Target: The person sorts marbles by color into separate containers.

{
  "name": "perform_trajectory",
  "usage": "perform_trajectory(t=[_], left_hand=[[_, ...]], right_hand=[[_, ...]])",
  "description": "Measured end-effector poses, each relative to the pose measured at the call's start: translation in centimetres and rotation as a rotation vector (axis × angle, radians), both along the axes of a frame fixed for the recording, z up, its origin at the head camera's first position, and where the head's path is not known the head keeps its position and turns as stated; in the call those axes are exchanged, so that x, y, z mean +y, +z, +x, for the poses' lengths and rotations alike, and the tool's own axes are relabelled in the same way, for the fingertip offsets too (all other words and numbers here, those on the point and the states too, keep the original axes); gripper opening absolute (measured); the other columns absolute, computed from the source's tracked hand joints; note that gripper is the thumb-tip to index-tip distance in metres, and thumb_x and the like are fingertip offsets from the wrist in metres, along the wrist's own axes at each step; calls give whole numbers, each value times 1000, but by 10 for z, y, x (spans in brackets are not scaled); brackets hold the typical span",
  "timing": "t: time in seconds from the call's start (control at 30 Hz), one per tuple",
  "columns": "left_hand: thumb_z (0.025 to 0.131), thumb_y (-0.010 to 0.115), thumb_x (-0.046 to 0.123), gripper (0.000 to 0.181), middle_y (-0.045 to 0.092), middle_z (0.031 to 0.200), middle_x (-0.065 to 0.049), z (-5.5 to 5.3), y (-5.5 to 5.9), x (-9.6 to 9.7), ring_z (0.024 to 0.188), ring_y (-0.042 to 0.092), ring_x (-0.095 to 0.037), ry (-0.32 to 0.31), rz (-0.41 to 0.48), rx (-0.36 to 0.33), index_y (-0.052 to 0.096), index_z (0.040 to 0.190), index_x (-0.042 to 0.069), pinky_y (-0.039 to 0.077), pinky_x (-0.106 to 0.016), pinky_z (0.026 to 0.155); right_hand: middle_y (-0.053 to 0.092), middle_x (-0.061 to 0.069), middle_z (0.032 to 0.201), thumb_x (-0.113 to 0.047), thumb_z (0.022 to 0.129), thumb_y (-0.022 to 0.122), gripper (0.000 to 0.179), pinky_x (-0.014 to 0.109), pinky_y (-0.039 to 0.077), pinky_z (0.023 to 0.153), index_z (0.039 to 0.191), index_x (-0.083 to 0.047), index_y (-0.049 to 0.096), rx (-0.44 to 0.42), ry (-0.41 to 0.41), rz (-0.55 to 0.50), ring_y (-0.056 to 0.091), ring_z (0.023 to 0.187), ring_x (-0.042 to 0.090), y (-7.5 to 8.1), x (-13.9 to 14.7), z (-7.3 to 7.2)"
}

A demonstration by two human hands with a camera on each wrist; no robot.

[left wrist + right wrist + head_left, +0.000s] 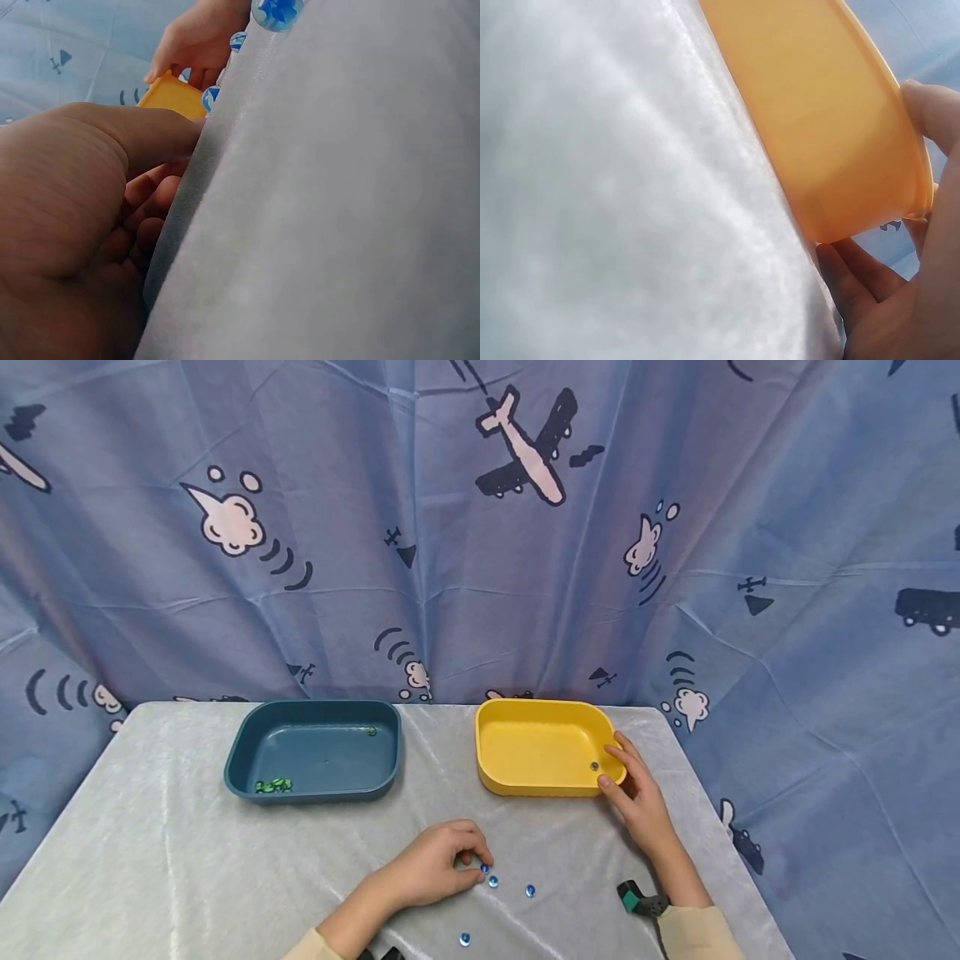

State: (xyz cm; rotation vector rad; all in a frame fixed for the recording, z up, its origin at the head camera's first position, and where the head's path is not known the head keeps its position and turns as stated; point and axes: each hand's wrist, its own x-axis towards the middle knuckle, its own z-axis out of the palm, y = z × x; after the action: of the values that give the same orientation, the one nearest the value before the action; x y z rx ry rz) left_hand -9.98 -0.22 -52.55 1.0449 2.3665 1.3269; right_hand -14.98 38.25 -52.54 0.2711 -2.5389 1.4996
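Note:
My left hand (438, 864) is low over the cloth, thumb and index finger pinching a blue marble (484, 868). Just beside the fingertips lies another blue marble (492, 882), also seen past the thumb as a blue-and-white marble (212, 97) in the left wrist view. Two more blue marbles (530, 891) are on the cloth, one of them nearer the front. My right hand (643, 806) holds the right front corner of a yellow tray (551, 791), its thumb (934, 112) at the rim. Inside that corner sits one small marble (595, 767).
A teal tray (315, 797) stands at the back left, with several green marbles (273, 786) in its front left corner and one green marble (372, 732) at its far right. Pale cloth covers the table (150, 860). Behind it hangs a blue printed curtain (337, 527).

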Motion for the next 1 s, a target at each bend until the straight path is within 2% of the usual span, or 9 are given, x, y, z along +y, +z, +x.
perform_trajectory(t=[0.27, 0.4, 0.6, 0.77, 1.0], left_hand=[[96, 85, 9, 13, 68, 103, 17, 0, 0, 0, 87, 61, 1, -1, 10, -1, 82, 105, 19, 54, -17, 79], [96, 85, 8, 13, 69, 99, 12, 0, 1, 0, 84, 61, 0, 10, 52, -15, 82, 105, 16, 54, -19, 78], [97, 83, 8, 11, 67, 91, 12, 0, 0, 0, 80, 60, -1, 38, 136, -110, 82, 107, 13, 53, -20, 73], [99, 82, 13, 9, 66, 87, 12, 0, 4, 0, 78, 60, -4, 65, 174, -175, 83, 108, 13, 51, -21, 69], [100, 82, 13, 10, 66, 87, 12, -2, 13, 5, 78, 60, -3, 61, 148, -159, 82, 109, 11, 52, -22, 69]], right_hand=[[26, 6, 180, -13, 109, 69, 51, 7, 35, 113, 157, -1, 55, 5, -4, 0, 27, 163, 40, 0, 0, 1], [25, 5, 181, -14, 109, 69, 51, 6, 35, 113, 157, -2, 55, -1, -8, -1, 27, 163, 40, 0, 1, 1], [25, 4, 181, -11, 108, 69, 51, 8, 36, 113, 157, -2, 55, -6, -4, -8, 28, 163, 40, -1, 0, -1], [26, 5, 180, -11, 108, 69, 51, 8, 36, 114, 156, -1, 55, 1, 1, -19, 28, 163, 40, -1, 1, -1], [25, 6, 181, -12, 108, 70, 51, 9, 35, 114, 156, -1, 55, 10, 1, -11, 28, 163, 40, -1, 1, -1]])
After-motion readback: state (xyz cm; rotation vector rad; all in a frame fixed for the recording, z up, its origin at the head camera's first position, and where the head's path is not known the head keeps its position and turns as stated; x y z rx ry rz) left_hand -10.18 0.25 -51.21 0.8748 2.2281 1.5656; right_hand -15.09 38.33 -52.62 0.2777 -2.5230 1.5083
